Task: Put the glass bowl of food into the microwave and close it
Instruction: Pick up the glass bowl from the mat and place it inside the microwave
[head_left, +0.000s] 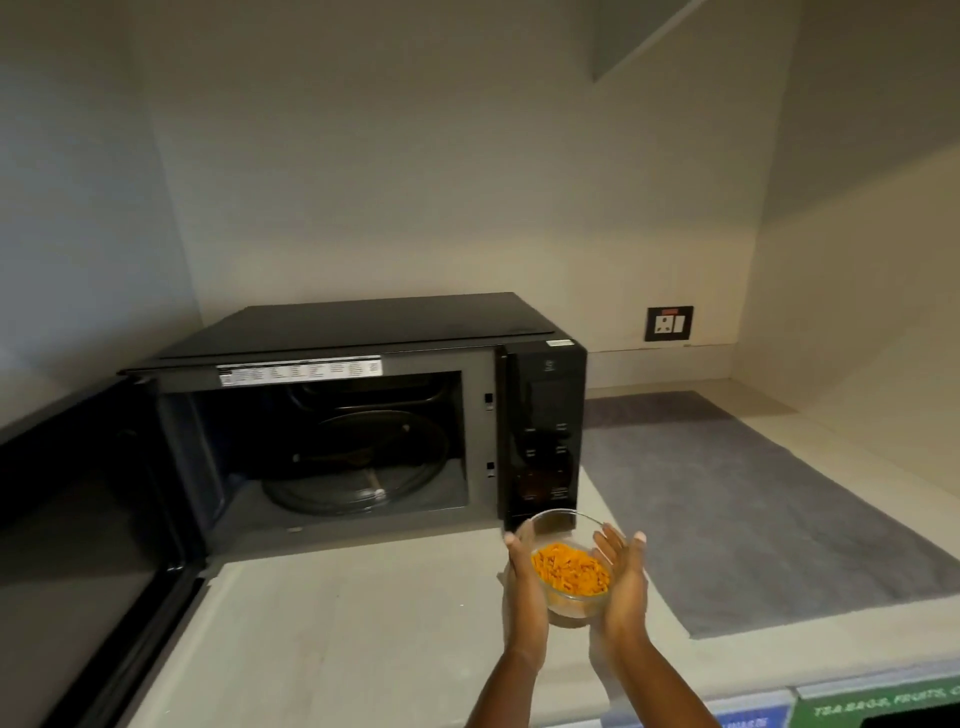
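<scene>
A clear glass bowl (569, 564) holding orange food pieces is cupped between both hands, above the counter in front of the microwave's control panel. My left hand (525, 587) presses its left side and my right hand (621, 582) its right side. The black microwave (363, 332) stands on the counter with its door (88, 525) swung wide open to the left. Inside, the glass turntable (358, 483) lies bare in the dark cavity. The bowl is to the right of the cavity opening and nearer to me.
A pale counter (363, 623) runs along the walls, with a grey mat (753, 509) to the right of the microwave. A wall socket (669, 323) sits behind on the right. Blue and green labels (872, 706) line the counter's front edge.
</scene>
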